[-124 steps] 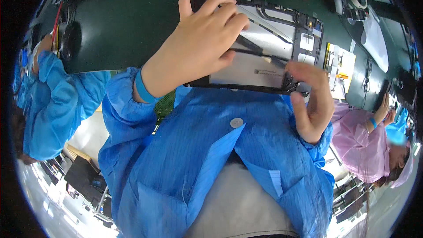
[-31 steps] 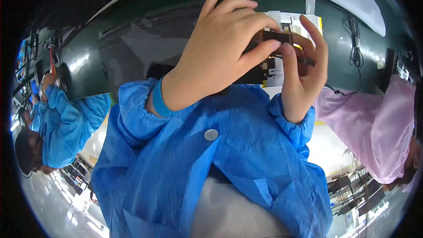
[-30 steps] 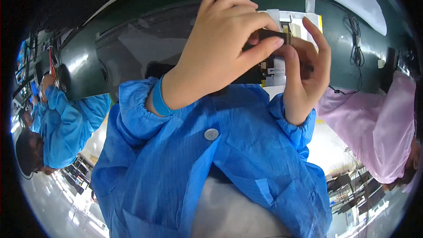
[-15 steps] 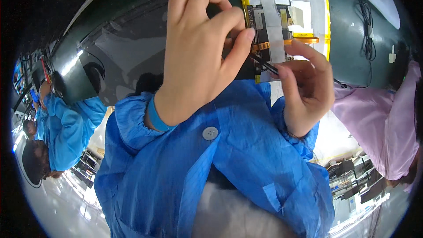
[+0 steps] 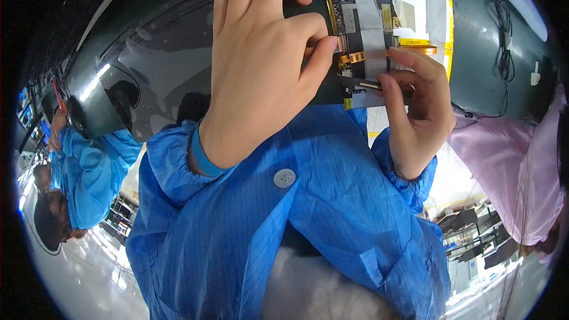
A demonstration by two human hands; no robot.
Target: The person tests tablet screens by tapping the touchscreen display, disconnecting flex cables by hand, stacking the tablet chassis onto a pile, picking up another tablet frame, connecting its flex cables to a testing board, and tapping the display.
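An opened flat electronic device (image 5: 355,18), with a dark circuit board, a white battery edged in yellow and strips of grey tape (image 5: 370,24), lies on the bench at the upper right. An orange flex cable (image 5: 356,57) crosses it and passes under the tape. My right hand (image 5: 421,86) pinches black tweezers (image 5: 363,83) near the device's near edge, their tips pointing left over the board. At the device's left edge, my left hand (image 5: 272,47) has thumb and index finger drawn together. What they hold, if anything, is mostly hidden; its other fingers are curled.
A dark green bench (image 5: 474,77) carries a dark glossy sheet (image 5: 172,71) on the left and a coiled black cable (image 5: 505,41) on the right. A person in blue (image 5: 101,166) is at the left, another in pink (image 5: 504,160) at the right.
The tweezers have turned to lie flatter across the board's near edge. My left hand has shifted slightly left, and my right hand a little to the right.
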